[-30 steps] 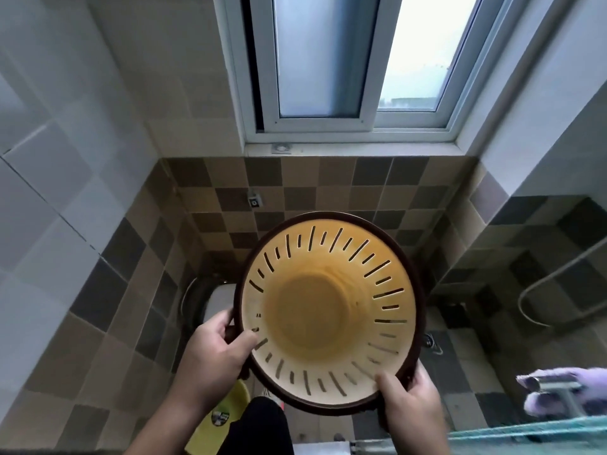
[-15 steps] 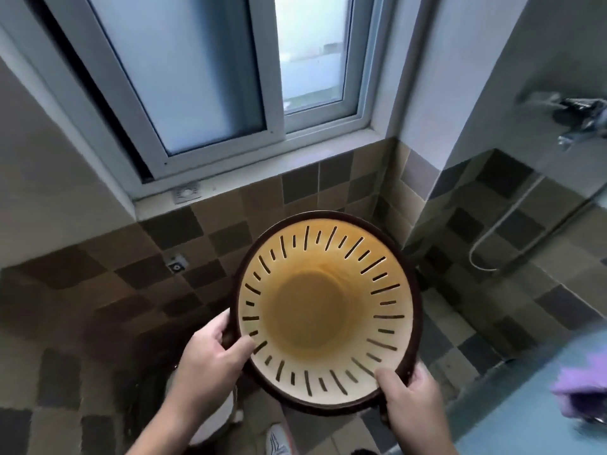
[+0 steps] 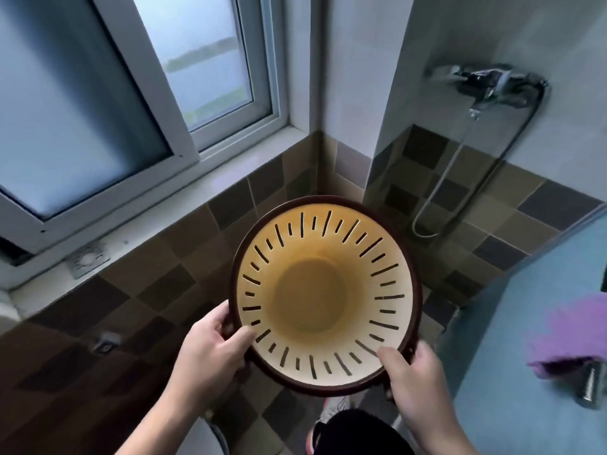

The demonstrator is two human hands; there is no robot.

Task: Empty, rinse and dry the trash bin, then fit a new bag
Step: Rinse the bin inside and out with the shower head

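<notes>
Between my two hands, out in front of my chest, hangs the trash bin (image 3: 323, 290), tipped so its mouth faces me and I look straight down its yellow slotted wall to the bare bottom. My left hand (image 3: 210, 349) grips the dark rim at the lower left, thumb curled inside, and my right hand (image 3: 412, 377) grips the lower right likewise. Behind it stand the window (image 3: 131, 103) and, farther right, the shower fitting (image 3: 486, 82).
</notes>
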